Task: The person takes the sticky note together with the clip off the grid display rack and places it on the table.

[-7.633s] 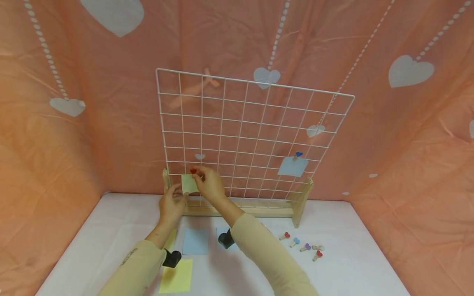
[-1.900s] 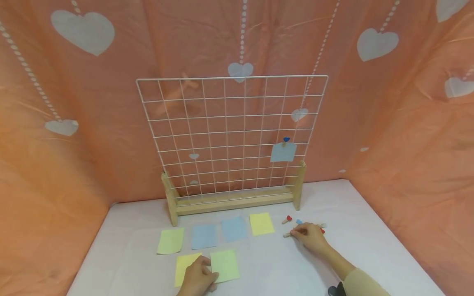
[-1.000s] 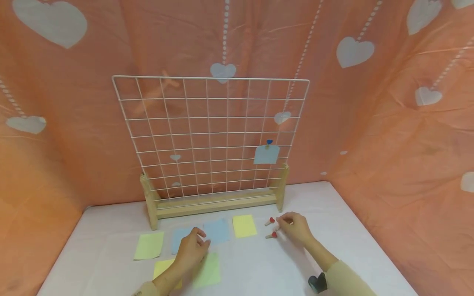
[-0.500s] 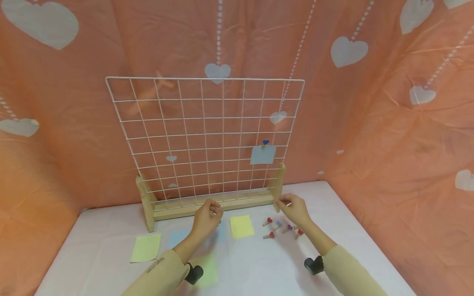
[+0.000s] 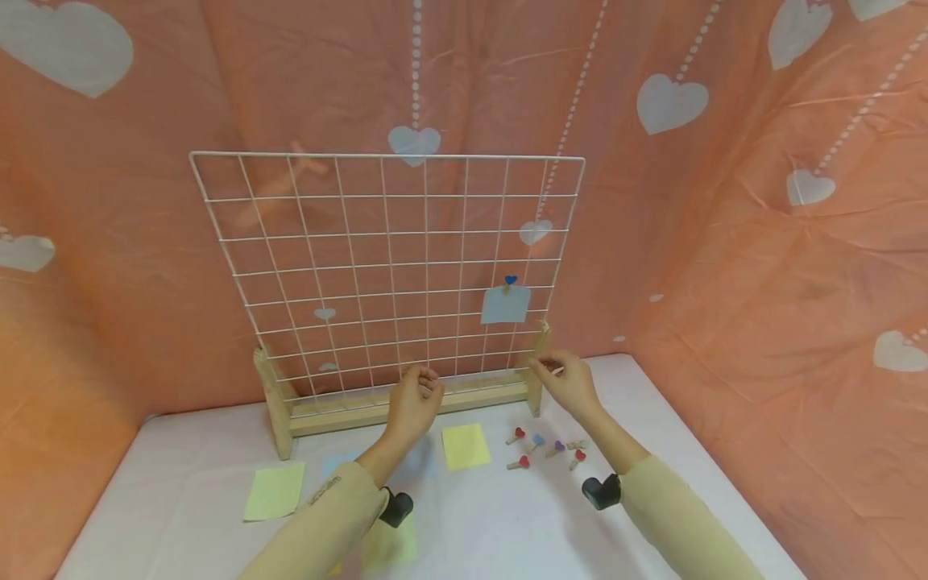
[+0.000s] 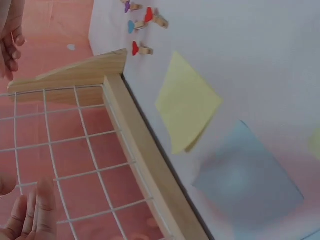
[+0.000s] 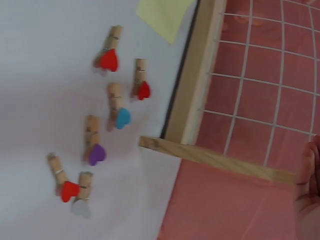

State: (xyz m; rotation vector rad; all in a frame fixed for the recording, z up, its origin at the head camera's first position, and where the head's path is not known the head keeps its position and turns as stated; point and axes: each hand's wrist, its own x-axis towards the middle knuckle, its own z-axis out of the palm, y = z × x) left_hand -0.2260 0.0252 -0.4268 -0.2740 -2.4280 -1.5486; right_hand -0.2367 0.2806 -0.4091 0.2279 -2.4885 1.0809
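Standing upright in its wooden base (image 5: pixel 406 405) at the back of the white table (image 5: pixel 674 475), the wire grid (image 5: pixel 384 266) is what both hands are raised toward. Our left hand (image 5: pixel 415 396) hovers in front of the lowest rows, near the middle of the base. Its fingers are curled with the thumb close to them, and we cannot tell whether anything is held between them. Our right hand (image 5: pixel 571 383) is just beside the right foot of the base. Its fingertips are drawn together, and again we cannot tell whether they pinch anything.

One blue note (image 5: pixel 505 304) already hangs low on the grid's right side under a blue heart clip (image 5: pixel 511 280). Below the hands, a yellow note (image 5: pixel 466 445) lies just in front of the base, with a blue sheet (image 6: pixel 247 182) beside it and a pale green note (image 5: pixel 274 490) further left. Six small heart clips (image 5: pixel 547 447) lie scattered under our right wrist.

We judge the step to be an approach to the grid, with no contact made yet. A fine, steady pinch at one wire seems to be what comes next.
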